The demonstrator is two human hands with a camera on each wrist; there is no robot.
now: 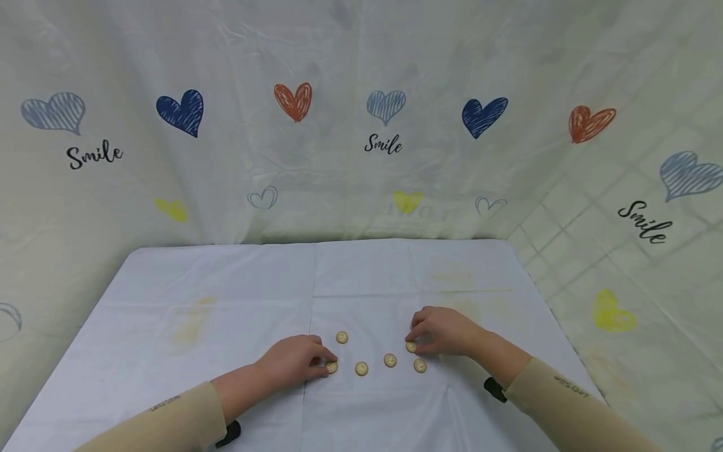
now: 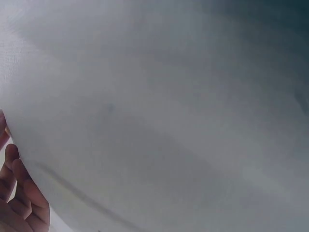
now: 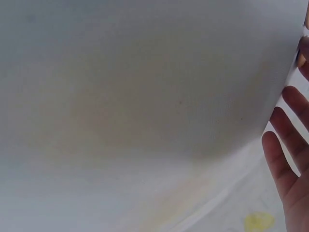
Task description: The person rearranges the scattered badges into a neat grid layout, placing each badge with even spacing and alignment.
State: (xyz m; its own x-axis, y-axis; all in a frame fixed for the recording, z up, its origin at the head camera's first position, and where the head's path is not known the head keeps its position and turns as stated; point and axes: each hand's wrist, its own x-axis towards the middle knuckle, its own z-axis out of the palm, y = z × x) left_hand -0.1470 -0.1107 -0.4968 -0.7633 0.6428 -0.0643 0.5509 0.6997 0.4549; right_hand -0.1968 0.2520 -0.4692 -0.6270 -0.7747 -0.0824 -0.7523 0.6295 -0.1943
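Note:
Several round beige buttons lie on the white cloth of the table in the head view. My left hand pinches the leftmost button between thumb and fingertips, at the cloth. On the right side, my right hand pinches another button by its edge. Between the hands are a far button, a near button and one to its right. Just below the right fingertips sits one more button. Each wrist view catches only part of the hand at the frame's edge.
The white tablecloth has fold lines and faint yellowish stains. Behind the table hangs a pale curtain printed with hearts and the word Smile, and it continues along the right side. A dark object shows under each wrist.

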